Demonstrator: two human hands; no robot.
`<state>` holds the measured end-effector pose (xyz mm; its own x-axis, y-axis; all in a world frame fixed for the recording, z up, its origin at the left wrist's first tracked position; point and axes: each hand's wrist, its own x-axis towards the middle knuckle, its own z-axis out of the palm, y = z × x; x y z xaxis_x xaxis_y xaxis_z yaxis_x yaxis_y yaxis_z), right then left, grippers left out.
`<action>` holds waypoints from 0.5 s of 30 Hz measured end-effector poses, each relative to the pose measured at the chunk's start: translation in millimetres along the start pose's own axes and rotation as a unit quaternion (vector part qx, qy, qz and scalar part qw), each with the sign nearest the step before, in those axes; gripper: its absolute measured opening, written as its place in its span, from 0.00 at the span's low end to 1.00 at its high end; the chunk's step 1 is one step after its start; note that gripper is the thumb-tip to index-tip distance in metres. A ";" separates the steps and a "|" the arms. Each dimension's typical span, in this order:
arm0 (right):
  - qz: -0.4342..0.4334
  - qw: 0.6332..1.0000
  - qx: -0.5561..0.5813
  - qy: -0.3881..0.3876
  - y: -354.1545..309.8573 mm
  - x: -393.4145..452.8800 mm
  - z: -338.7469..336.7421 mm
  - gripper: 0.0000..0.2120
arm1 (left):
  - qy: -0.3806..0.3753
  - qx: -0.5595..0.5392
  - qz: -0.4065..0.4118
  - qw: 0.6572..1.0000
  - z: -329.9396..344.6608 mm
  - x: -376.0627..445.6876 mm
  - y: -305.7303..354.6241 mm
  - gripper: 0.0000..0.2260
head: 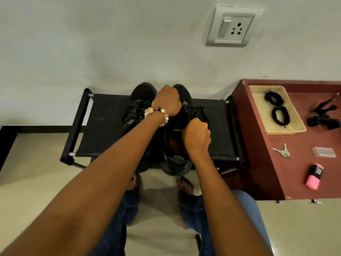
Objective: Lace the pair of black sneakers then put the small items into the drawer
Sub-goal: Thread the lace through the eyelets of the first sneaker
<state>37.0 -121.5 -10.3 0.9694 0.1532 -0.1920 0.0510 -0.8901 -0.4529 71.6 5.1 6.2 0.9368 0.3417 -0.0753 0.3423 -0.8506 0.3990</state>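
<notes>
1. Black fabric stretched on a black-framed shoe rack [103, 126] carries the pair of black sneakers [177, 145], set side by side with toes toward the wall.
2. The left sneaker [137, 108] already shows lace crossings over its tongue.
3. The left hand [167, 101], with a beaded bracelet [156, 113] at its wrist, reaches over the toe end of the right sneaker [177, 159], fingers curled down out of sight; what they hold cannot be told.
4. The right hand [196, 133] is closed in a fist over the tongue area of the right sneaker, seemingly gripping a black lace [195, 109] that loops just above it.
5. The two hands are apart, both over the same shoe.
6. On the maroon worktop [295, 174] to the right, a beige tray [258, 102] holds a coiled black lace [278, 111].
7. Near the tray lie keys [282, 151], a clear plastic case [323, 152], a pink-and-black object [314, 176] and a black clip [323, 115].
</notes>
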 end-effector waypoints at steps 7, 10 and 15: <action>0.003 1.000 0.003 -0.010 -1.1 3.3 1.3 0.13 | 0.052 -0.721 -0.126 0.680 -54.0 -21.6 -16.4 0.12; 0.006 1.000 0.009 -0.011 -1.2 2.2 0.2 0.12 | 0.068 -0.864 -0.035 0.498 -73.7 -29.6 -17.2 0.10; 0.014 1.000 0.010 -0.019 -0.3 4.3 -0.2 0.16 | 0.073 -0.726 -0.061 0.681 -68.7 -23.1 -13.6 0.07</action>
<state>41.2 -120.7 -10.8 0.9606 0.1455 -0.2367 0.0199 -0.8858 -0.4637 40.3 36.2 65.3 0.8540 0.5014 -0.1391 -0.1154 0.4431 0.8890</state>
